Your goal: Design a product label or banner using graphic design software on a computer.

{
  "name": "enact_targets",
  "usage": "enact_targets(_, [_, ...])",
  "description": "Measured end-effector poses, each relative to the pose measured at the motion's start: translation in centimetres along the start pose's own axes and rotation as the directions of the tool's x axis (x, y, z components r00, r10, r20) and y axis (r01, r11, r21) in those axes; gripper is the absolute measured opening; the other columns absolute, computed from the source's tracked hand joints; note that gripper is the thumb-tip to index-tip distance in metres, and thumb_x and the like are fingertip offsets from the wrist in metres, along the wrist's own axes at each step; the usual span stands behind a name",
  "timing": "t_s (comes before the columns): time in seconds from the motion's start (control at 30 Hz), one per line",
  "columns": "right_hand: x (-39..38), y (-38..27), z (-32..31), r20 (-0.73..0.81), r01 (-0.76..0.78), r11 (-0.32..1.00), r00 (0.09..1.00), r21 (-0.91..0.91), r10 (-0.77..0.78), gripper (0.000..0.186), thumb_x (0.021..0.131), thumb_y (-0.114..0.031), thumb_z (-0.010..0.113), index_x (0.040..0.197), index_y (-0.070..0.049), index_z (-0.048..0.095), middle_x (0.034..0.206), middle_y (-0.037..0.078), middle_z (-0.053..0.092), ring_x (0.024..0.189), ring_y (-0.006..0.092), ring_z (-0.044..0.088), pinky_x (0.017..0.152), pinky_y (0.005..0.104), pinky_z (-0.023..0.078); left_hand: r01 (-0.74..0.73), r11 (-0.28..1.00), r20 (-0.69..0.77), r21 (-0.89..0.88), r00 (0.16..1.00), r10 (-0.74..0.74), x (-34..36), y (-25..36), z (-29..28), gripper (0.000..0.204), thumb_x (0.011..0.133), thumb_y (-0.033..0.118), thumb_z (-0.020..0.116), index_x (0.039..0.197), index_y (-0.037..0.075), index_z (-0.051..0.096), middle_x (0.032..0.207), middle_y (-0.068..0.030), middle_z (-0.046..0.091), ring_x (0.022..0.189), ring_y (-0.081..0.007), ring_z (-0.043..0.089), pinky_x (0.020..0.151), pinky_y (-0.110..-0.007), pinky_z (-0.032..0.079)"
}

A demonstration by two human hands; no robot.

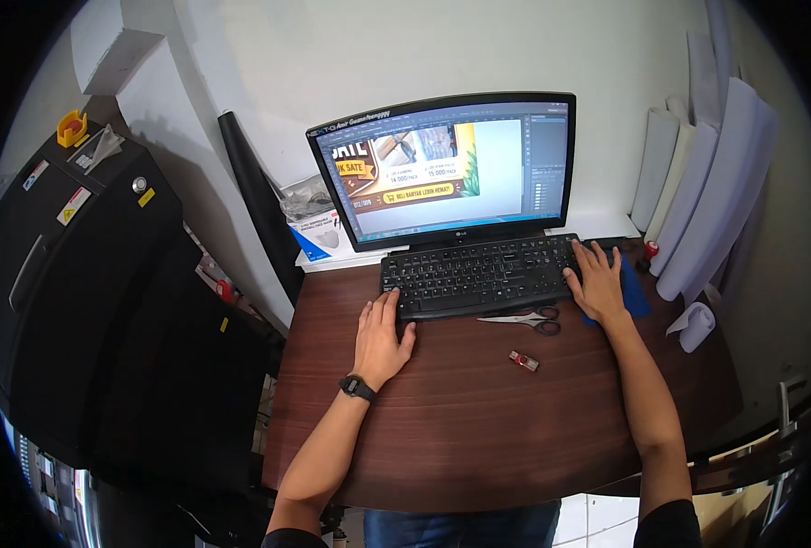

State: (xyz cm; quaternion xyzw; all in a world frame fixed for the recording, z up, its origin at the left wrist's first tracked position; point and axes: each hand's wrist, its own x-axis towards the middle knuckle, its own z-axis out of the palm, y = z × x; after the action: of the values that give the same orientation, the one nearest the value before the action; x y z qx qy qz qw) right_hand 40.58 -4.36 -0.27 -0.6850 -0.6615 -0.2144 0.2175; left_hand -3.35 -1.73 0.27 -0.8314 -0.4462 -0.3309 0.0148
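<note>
"Since I only have the distant feed, how do you expect that keyboard (465, 279) to handle?"

"Light and stiff, I'd judge: a hard plastic shell with springy keys, sturdy enough, though it might skid on the smooth desk (479, 429). I'd take hold at both short ends, thumbs clear of the keys."

"Where do I have it, and how are the hands?"

"It lies flat on the desk, just in front of the monitor (506, 196). I see the left hand (383, 342) open, fingertips at its near left corner. The right hand (597, 285) is spread about its right end, gripping nothing I can make out. Whether any key is pressed, I can't tell."

"Its looks?"

"Long and black, rows of dark keys with pale markings."
</note>
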Motion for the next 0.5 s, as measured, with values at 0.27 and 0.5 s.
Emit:
enact_targets(0.27, [0.2, -0.4, -0.5, 0.034, -0.022, 1.0, 0.999, -0.015, 0.022, 0.067, 0.105, -0.048, 0.049, 0.159, -0.008, 0.041, 0.145, 0.014, 0.06, 0.146, 0.0354, 0.044, 0.123, 0.0654, 0.014, 0.022, 0.999, -0.004, 0.024, 1.0, -0.022, -0.2, 0.4, 0.3, 0.076, 0.09, 0.019, 0.073, 0.154, -0.001, 0.038, 0.144, -0.0245, 0.052, 0.13, -0.0435, 0.053, 0.113, -0.05, 0.041])
enact_targets(0.5, [0.2, -0.6, -1.0, 0.041, -0.043, 0.999, 0.998, 0.007, 0.043, 0.067, 0.104, -0.044, 0.052, 0.159, -0.008, 0.041, 0.145, 0.015, 0.059, 0.145, 0.036, 0.044, 0.124, 0.0645, 0.014, -0.033, 0.995, -0.032, 0.091, 0.999, 0.036, -0.2, 0.6, -0.1, 0.076, 0.09, 0.02, 0.073, 0.154, -0.002, 0.038, 0.141, -0.0235, 0.053, 0.128, -0.0422, 0.052, 0.113, -0.05, 0.04])
